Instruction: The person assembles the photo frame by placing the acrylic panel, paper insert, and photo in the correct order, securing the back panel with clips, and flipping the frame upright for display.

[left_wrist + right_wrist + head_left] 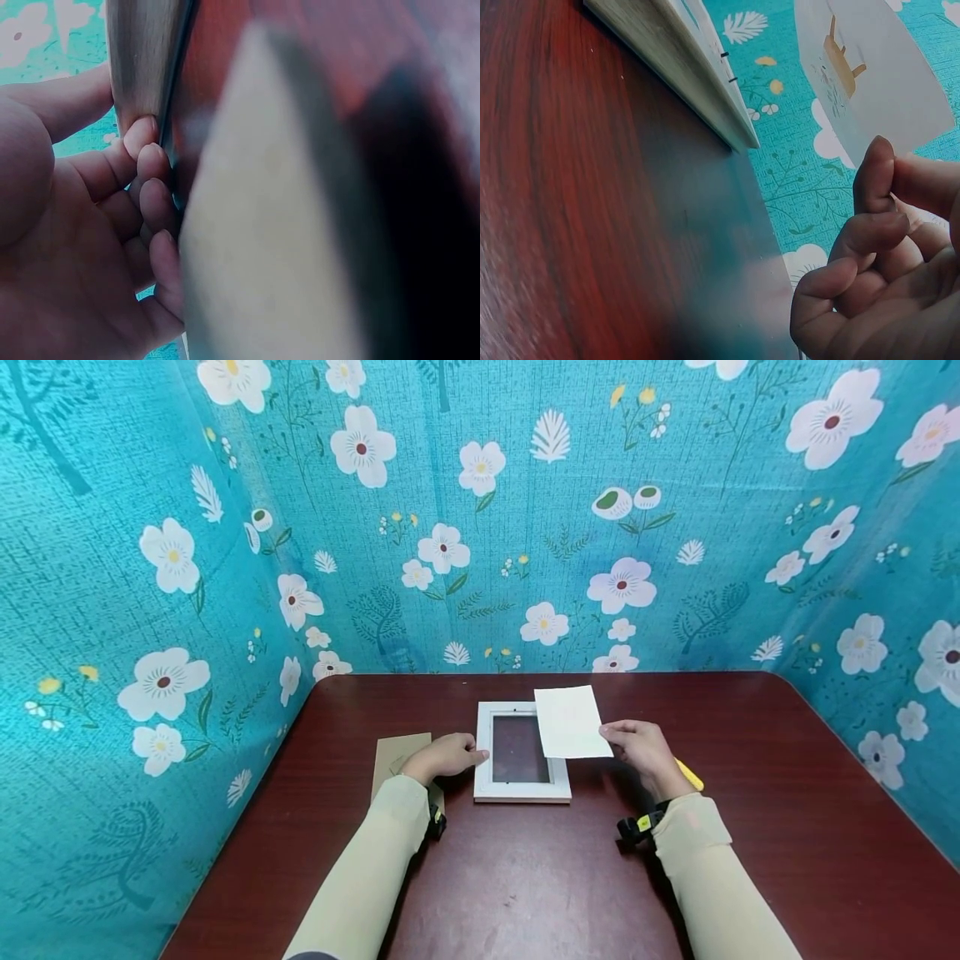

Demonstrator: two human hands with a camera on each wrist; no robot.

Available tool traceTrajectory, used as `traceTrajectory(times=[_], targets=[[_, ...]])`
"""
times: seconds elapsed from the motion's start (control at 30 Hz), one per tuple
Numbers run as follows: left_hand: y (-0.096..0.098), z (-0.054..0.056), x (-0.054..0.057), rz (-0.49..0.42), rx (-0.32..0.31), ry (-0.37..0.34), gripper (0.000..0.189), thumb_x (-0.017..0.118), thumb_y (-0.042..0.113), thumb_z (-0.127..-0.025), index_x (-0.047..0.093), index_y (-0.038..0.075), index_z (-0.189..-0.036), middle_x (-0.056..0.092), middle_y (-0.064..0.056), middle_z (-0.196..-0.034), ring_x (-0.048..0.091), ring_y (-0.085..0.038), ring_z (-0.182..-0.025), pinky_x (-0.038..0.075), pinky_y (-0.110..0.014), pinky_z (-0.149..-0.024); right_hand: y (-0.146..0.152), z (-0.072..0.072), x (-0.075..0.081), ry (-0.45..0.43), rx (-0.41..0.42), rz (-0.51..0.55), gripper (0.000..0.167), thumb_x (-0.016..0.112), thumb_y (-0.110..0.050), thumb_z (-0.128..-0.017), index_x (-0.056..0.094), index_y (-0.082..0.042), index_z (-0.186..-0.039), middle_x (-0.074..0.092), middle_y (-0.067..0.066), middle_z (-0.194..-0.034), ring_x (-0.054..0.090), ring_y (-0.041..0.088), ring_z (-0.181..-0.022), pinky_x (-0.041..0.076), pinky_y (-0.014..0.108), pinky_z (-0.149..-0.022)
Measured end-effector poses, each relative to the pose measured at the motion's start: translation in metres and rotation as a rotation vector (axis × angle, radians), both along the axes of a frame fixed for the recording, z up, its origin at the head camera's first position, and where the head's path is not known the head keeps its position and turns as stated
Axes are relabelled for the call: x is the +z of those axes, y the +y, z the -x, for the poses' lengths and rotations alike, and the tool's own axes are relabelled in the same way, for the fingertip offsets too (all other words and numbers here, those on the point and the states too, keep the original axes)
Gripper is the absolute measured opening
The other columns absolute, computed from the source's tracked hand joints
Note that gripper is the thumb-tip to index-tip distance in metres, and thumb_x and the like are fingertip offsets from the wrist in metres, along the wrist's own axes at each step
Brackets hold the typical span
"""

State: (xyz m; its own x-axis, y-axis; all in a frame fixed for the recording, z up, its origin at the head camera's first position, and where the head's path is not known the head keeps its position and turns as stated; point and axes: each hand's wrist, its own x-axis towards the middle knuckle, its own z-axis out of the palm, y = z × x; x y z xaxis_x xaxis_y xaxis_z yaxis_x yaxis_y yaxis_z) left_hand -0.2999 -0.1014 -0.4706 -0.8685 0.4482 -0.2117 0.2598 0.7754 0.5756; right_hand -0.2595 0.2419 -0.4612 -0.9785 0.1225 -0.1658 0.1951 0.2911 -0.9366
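A white picture frame lies on the table with its opening facing up. My left hand holds its left side, thumb on top; in the left wrist view, the fingertips curl at the frame's side edge. My right hand pinches a sheet of paper at its right edge, between thumb and forefinger. The sheet is raised and overlaps the frame's upper right in the head view. Its upper face is blank white; the right wrist view shows a printed picture on the underside of the sheet.
A brown backing board lies left of the frame, partly hidden under my left forearm. A yellow object shows behind my right wrist, mostly hidden. The dark red table meets a blue floral cloth at the back and sides.
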Motion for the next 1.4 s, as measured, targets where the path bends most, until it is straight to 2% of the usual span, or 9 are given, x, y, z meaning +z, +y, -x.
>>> traceTrajectory(times=[0.13, 0.37, 0.53, 0.73, 1.0, 1.4], targets=[[0.000, 0.000, 0.000, 0.009, 0.002, 0.001, 0.038, 0.055, 0.040, -0.099, 0.046, 0.012, -0.074, 0.038, 0.002, -0.062, 0.033, -0.013, -0.054, 0.031, -0.031, -0.054, -0.005, 0.002, -0.003, -0.015, -0.010, 0.001, 0.038, 0.065, -0.028, -0.096, 0.065, 0.003, -0.117, 0.062, 0.008, -0.100, 0.051, 0.021, -0.084, 0.046, 0.039, -0.075], [0.000, 0.000, -0.002, 0.007, 0.014, 0.005, 0.038, 0.056, 0.040, -0.099, 0.047, 0.012, -0.074, 0.039, 0.002, -0.061, 0.034, -0.013, -0.054, 0.031, -0.031, -0.053, -0.009, 0.004, -0.006, -0.013, 0.003, 0.029, 0.034, 0.065, -0.023, -0.096, 0.064, 0.004, -0.116, 0.060, 0.005, -0.086, 0.051, 0.018, -0.077, 0.047, 0.037, -0.070], [0.001, 0.001, -0.001, 0.007, 0.017, 0.010, 0.038, 0.056, 0.040, -0.099, 0.047, 0.012, -0.074, 0.039, 0.002, -0.061, 0.034, -0.013, -0.053, 0.031, -0.031, -0.053, -0.013, 0.006, -0.006, -0.026, 0.013, 0.047, 0.034, 0.065, -0.023, -0.096, 0.064, 0.005, -0.116, 0.059, 0.004, -0.084, 0.051, 0.018, -0.076, 0.047, 0.035, -0.068], [0.001, 0.000, 0.001, 0.011, 0.015, 0.013, 0.038, 0.056, 0.040, -0.098, 0.047, 0.012, -0.074, 0.039, 0.002, -0.061, 0.034, -0.013, -0.054, 0.032, -0.031, -0.054, -0.021, 0.009, -0.009, -0.049, 0.009, 0.045, 0.032, 0.065, -0.021, -0.096, 0.064, 0.004, -0.116, 0.060, 0.004, -0.087, 0.050, 0.018, -0.078, 0.045, 0.034, -0.068], [0.001, 0.000, 0.000, 0.015, 0.007, 0.014, 0.039, 0.056, 0.040, -0.099, 0.047, 0.012, -0.074, 0.039, 0.003, -0.062, 0.034, -0.013, -0.054, 0.032, -0.031, -0.054, -0.029, 0.009, -0.014, -0.038, 0.031, 0.027, 0.033, 0.065, -0.024, -0.095, 0.065, 0.003, -0.115, 0.063, 0.006, -0.096, 0.052, 0.022, -0.087, 0.046, 0.037, -0.074], [0.002, -0.001, 0.001, 0.014, 0.024, -0.002, 0.039, 0.056, 0.041, -0.099, 0.048, 0.012, -0.074, 0.040, 0.002, -0.062, 0.035, -0.014, -0.054, 0.033, -0.031, -0.054, -0.038, 0.011, -0.017, -0.053, 0.059, -0.009, 0.029, 0.064, -0.023, -0.096, 0.068, 0.000, -0.112, 0.065, 0.011, -0.107, 0.057, 0.025, -0.094, 0.047, 0.037, -0.077]])
